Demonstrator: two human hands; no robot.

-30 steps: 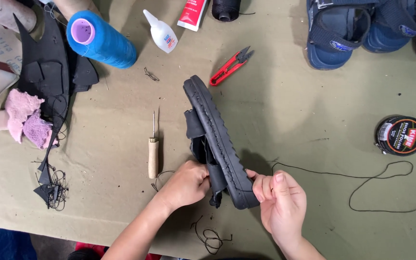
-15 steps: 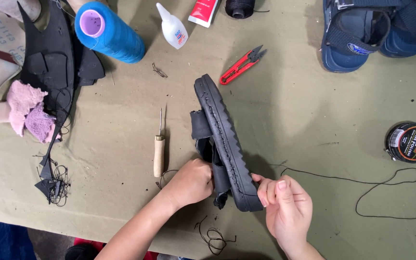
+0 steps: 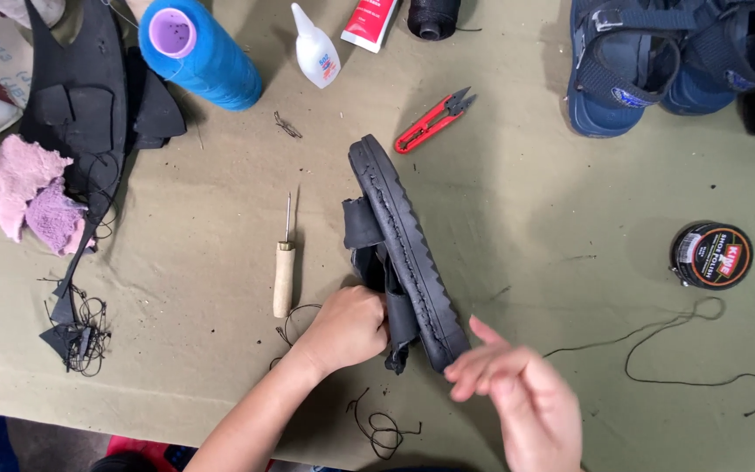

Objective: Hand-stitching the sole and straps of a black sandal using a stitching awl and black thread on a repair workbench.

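So the black sandal (image 3: 404,253) is standing on its edge in the middle of the olive-covered table (image 3: 552,218), tread side facing right, with the left hand (image 3: 347,328) closed tight around its straps near the heel end. The right hand (image 3: 526,398) is just off the heel tip, fingers loosely spread and a bit blurry, so I can't tell if they're actually touching the sole. A wooden-handled awl (image 3: 284,267) lies just left of the sandal, red snips (image 3: 434,120) above it.

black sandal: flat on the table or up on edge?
On edge. The black sandal shows its stitched sole rim upward, straps to the side; the left hand grips the straps, the right hand is at its near end.
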